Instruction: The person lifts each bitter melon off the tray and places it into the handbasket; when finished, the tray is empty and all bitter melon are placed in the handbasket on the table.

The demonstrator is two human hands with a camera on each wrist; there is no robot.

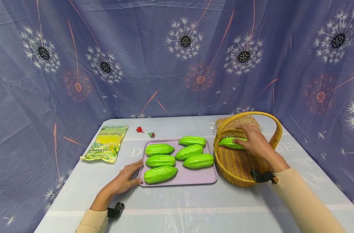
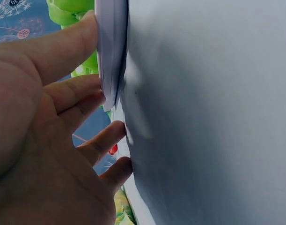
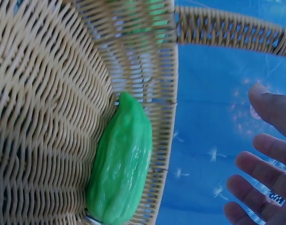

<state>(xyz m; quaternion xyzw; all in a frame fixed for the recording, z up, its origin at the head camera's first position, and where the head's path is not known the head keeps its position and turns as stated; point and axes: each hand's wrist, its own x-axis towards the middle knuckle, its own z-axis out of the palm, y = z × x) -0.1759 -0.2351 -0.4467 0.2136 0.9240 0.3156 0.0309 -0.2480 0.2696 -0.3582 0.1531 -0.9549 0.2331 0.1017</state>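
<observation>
So there's one green gourd (image 1: 229, 142) sitting inside the wicker basket (image 1: 235, 163), lying up against the far wall. The right hand (image 1: 252, 139) is right over it in the head view, but the right wrist view has the fingers loosely stretched out and apart from the gourd, so it's pretty open and not gripping anything. Just left of the basket is a pinkish-purple tray (image 1: 191, 177) with six more green gourds (image 1: 198, 160) on it, three down each side. The left hand (image 1: 125, 178) has its thumb and fingers spread, fingertips touching the tray's left edge, nothing grabbed. Behind the basket there's a clear bag of tan stuff (image 1: 249, 121), can't tell what. A small red-and-green thing (image 1: 146, 132) lies behind the tray, and a yellow-green bag (image 1: 107, 142) is over on the left of the white tabletop (image 1: 180, 207). Purple dandelion curtain (image 1: 136, 48) at the back.
</observation>
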